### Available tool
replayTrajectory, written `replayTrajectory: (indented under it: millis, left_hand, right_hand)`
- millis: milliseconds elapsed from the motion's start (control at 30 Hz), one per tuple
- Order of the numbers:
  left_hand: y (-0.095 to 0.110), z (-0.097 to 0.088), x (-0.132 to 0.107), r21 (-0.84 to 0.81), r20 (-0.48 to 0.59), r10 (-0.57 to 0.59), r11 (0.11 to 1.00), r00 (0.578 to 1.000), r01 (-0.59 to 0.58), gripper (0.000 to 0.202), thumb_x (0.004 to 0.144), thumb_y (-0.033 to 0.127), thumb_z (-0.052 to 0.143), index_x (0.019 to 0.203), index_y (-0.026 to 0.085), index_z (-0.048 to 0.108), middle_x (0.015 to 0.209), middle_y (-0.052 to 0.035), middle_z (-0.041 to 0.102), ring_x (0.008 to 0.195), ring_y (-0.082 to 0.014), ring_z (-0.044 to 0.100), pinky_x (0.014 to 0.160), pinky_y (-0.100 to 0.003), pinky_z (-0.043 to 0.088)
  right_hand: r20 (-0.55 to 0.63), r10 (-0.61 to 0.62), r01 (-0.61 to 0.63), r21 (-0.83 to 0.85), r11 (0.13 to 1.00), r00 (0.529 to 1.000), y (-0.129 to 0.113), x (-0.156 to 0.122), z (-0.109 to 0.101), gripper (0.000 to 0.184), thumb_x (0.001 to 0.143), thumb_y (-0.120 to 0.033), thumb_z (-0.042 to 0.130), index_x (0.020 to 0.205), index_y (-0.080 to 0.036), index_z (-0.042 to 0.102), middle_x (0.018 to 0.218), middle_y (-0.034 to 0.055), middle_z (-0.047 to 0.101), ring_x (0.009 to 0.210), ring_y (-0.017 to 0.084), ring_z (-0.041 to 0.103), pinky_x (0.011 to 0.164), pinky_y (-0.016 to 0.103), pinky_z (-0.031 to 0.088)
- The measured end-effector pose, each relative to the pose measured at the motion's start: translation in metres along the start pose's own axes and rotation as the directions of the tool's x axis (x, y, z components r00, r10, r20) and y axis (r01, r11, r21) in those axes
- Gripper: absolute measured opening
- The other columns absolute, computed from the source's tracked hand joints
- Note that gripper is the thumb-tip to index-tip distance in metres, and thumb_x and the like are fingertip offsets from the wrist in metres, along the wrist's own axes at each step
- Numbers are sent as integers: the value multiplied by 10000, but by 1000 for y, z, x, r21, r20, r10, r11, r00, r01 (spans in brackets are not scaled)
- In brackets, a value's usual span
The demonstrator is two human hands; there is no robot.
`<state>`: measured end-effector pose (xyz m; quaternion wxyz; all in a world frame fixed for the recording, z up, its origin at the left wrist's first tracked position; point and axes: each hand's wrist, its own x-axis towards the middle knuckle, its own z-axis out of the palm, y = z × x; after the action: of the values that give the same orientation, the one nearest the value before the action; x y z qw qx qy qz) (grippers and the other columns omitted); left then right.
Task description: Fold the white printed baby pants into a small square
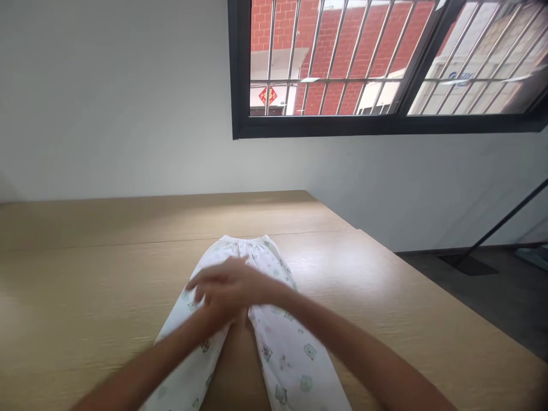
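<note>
A small pair of white trousers (286, 354) with a pale printed pattern lies flat on the wooden table (85, 297), waistband away from me and legs spread toward me. My right hand (222, 279) reaches across from the right, fingers spread and blurred, resting over the crotch area of the trousers. My left hand (220, 314) lies under it and is mostly hidden, pressing on the same part of the fabric. Neither hand visibly grips the cloth.
The table's right edge (449, 302) runs diagonally, with dark floor beyond it. A white wall stands behind, with a barred window (385, 63) at the upper right. A black slanted stand leg (500, 222) rises from the floor at the right.
</note>
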<state>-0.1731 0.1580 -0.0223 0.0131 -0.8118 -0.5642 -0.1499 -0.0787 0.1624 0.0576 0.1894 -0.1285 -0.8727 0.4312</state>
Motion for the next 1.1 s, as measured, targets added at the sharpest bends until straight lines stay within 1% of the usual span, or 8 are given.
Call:
replayTrajectory:
  millis: [67, 133, 300, 500, 700, 833, 933, 1100]
  left_hand:
    - [38, 4, -29, -40, 11, 151, 988, 988, -150, 430, 832, 315, 263, 860, 139, 653, 894, -52, 657, 813, -165, 590, 716, -250, 495]
    - [67, 16, -54, -69, -38, 416, 906, 909, -417, 271, 810, 361, 417, 842, 212, 641, 789, -12, 648, 646, -157, 581, 582, -255, 492]
    - [93, 57, -78, 85, -316, 630, 763, 709, -640, 305, 845, 481, 428, 1077, 305, 522, 560, 34, 483, 420, -115, 441, 406, -215, 306]
    - [94, 77, -82, 226, -8, 713, 684, 701, -694, 315, 866, 378, 429, 632, 176, 488, 557, 22, 461, 386, -74, 374, 378, -247, 151]
    - [94, 72, -83, 114, 60, 706, 697, 705, -708, 257, 826, 479, 464, 775, 227, 464, 561, 28, 469, 408, -102, 442, 362, -238, 130]
    - [90, 26, -76, 26, 199, 540, 831, 818, -555, 182, 783, 384, 516, 808, 218, 445, 640, 14, 546, 410, -130, 492, 323, -262, 77]
    - [87, -33, -74, -93, 381, 271, 962, 884, -255, 201, 709, 269, 555, 861, 190, 450, 765, -13, 606, 567, -159, 583, 348, -237, 179]
    - [70, -107, -86, -27, 504, -259, 949, 824, 315, 135, 724, 79, 390, 802, 185, 420, 769, -33, 604, 693, -170, 592, 558, -238, 361]
  right_hand:
    - [-263, 235, -249, -18, 968, 936, 10, -9, -41, 250, 915, -176, 356, 1067, -130, 549, 876, 44, 620, 737, 97, 579, 625, 180, 452]
    - [-425, 407, -496, -119, 860, 808, 31, -22, -70, 209, 897, -220, 390, 1017, -154, 547, 946, 54, 599, 780, 122, 570, 623, 198, 437]
    - [-479, 643, -783, -175, 597, 597, 94, -45, -94, 243, 707, -139, 576, 942, -79, 554, 781, 117, 560, 715, 237, 558, 543, 268, 410]
    - [-339, 742, -805, -90, 586, 578, 118, -46, -93, 670, 657, -34, 503, 1275, -233, 341, 571, -43, 469, 440, 143, 505, 444, 249, 440]
    - [-295, 750, -769, 71, 635, 592, 115, -49, -103, 211, 655, -24, 497, 800, -110, 625, 580, 8, 515, 509, 110, 528, 545, 235, 497]
    - [-328, 693, -670, 197, 715, 642, 108, -45, -101, 196, 718, -84, 488, 836, -98, 644, 815, 73, 614, 694, 128, 576, 631, 209, 497]
    - [-399, 626, -593, 219, 775, 670, 101, -35, -95, 243, 765, -133, 472, 944, -112, 635, 945, 79, 608, 779, 126, 572, 643, 180, 474]
    - [-444, 550, -531, 180, 828, 707, 96, 1, -80, 312, 850, -274, 409, 1056, -125, 589, 999, 90, 578, 766, 114, 566, 615, 171, 462]
